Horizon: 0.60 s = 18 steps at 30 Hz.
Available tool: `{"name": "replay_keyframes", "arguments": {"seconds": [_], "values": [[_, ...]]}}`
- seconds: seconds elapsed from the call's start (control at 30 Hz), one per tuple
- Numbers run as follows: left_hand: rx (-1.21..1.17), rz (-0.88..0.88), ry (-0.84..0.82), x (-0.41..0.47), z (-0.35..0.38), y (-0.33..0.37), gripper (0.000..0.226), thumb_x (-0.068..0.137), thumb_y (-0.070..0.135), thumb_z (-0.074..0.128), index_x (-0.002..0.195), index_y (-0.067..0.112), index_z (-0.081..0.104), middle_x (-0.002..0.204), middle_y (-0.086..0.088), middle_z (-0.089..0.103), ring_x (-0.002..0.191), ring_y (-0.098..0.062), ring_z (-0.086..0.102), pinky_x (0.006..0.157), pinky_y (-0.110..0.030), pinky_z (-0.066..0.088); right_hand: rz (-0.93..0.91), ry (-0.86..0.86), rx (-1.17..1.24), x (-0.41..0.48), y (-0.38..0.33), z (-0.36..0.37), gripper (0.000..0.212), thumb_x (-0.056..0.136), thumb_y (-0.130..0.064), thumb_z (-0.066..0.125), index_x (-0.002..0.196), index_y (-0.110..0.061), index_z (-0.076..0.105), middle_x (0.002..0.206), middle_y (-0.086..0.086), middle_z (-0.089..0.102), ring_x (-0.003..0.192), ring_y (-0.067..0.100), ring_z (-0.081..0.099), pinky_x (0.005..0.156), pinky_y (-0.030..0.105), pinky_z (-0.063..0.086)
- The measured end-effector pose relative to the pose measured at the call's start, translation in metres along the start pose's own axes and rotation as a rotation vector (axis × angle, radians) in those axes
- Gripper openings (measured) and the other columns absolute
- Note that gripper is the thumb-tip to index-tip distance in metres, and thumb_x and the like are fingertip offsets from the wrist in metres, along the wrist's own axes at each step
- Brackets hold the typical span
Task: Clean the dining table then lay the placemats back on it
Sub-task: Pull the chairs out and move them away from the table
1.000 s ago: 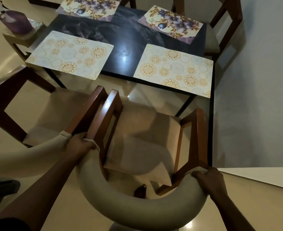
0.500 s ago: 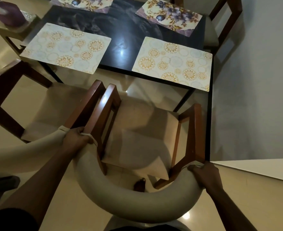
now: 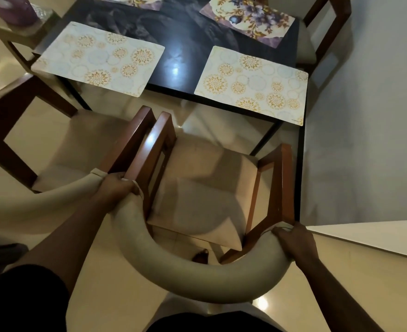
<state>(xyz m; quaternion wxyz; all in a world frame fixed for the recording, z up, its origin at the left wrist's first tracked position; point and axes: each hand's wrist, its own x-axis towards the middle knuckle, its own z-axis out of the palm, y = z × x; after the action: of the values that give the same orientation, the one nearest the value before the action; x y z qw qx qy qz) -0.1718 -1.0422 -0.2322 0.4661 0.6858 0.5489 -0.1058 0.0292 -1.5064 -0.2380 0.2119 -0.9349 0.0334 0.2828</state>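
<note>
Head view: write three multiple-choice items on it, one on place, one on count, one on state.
1. Where is the chair being gripped?
A. beside the wall
B. on the table
C. upside down

2. How many placemats show on the table?
A. one
B. four
C. seven

3. What are both hands doing?
A. wiping
B. hanging free
C. closed in a grip on the chair back

Key: A, the chair stands by the wall; B, four placemats lie on the table; C, left hand and right hand clasp its padded back.

2 wooden chairs (image 3: 204, 188) stand side by side; purple bottle (image 3: 13, 8) far left.
</note>
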Motion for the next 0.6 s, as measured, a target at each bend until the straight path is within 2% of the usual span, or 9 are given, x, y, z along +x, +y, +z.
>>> {"name": "replay_keyframes", "arguments": {"seconds": [0.13, 0.3, 0.37, 0.5, 0.6], "values": [[0.011, -0.008, 0.01, -0.005, 0.001, 0.006, 0.076, 0.082, 0.014, 0.08, 0.151, 0.006, 0.049, 0.144, -0.02, 0.055, 0.131, -0.04, 0.053, 0.107, -0.052, 0.047, 0.032, -0.006, -0.008, -0.001, -0.002, 0.001, 0.06, 0.092, -0.044, 0.073, 0.137, -0.008, 0.058, 0.13, 0.016, 0.067, 0.116, 0.037, 0.063, 0.096, 0.046, 0.053], [0.009, -0.017, -0.017, -0.001, -0.003, 0.002, 0.078, 0.076, 0.018, 0.082, 0.148, 0.01, 0.053, 0.137, -0.015, 0.06, 0.119, -0.034, 0.057, 0.102, -0.052, 0.051, 0.039, -0.003, -0.015, -0.007, 0.0, 0.005, 0.06, 0.092, -0.046, 0.072, 0.137, -0.008, 0.059, 0.13, 0.016, 0.067, 0.115, 0.036, 0.063, 0.097, 0.048, 0.055], [0.013, -0.02, -0.021, 0.001, -0.004, 0.001, 0.077, 0.077, 0.018, 0.083, 0.147, 0.01, 0.053, 0.135, -0.015, 0.059, 0.121, -0.035, 0.057, 0.101, -0.052, 0.052, 0.041, 0.002, -0.018, -0.008, 0.0, 0.007, 0.061, 0.092, -0.048, 0.071, 0.138, -0.009, 0.058, 0.132, 0.016, 0.066, 0.117, 0.037, 0.062, 0.099, 0.048, 0.054], [0.034, -0.006, -0.002, -0.001, 0.0, 0.003, 0.071, 0.083, 0.014, 0.08, 0.148, 0.006, 0.052, 0.14, -0.018, 0.057, 0.129, -0.04, 0.055, 0.106, -0.052, 0.049, 0.06, -0.006, -0.016, -0.017, -0.003, 0.011, 0.07, 0.094, -0.05, 0.07, 0.146, -0.01, 0.047, 0.141, 0.017, 0.06, 0.125, 0.039, 0.058, 0.103, 0.05, 0.05], [0.033, -0.018, 0.014, 0.0, 0.004, 0.001, 0.066, 0.087, 0.01, 0.077, 0.148, 0.003, 0.051, 0.145, -0.021, 0.055, 0.134, -0.042, 0.052, 0.107, -0.051, 0.045, 0.072, -0.017, 0.021, -0.021, -0.005, 0.01, 0.07, 0.094, -0.045, 0.072, 0.148, -0.01, 0.043, 0.143, 0.017, 0.057, 0.127, 0.04, 0.056, 0.102, 0.051, 0.049]]}}
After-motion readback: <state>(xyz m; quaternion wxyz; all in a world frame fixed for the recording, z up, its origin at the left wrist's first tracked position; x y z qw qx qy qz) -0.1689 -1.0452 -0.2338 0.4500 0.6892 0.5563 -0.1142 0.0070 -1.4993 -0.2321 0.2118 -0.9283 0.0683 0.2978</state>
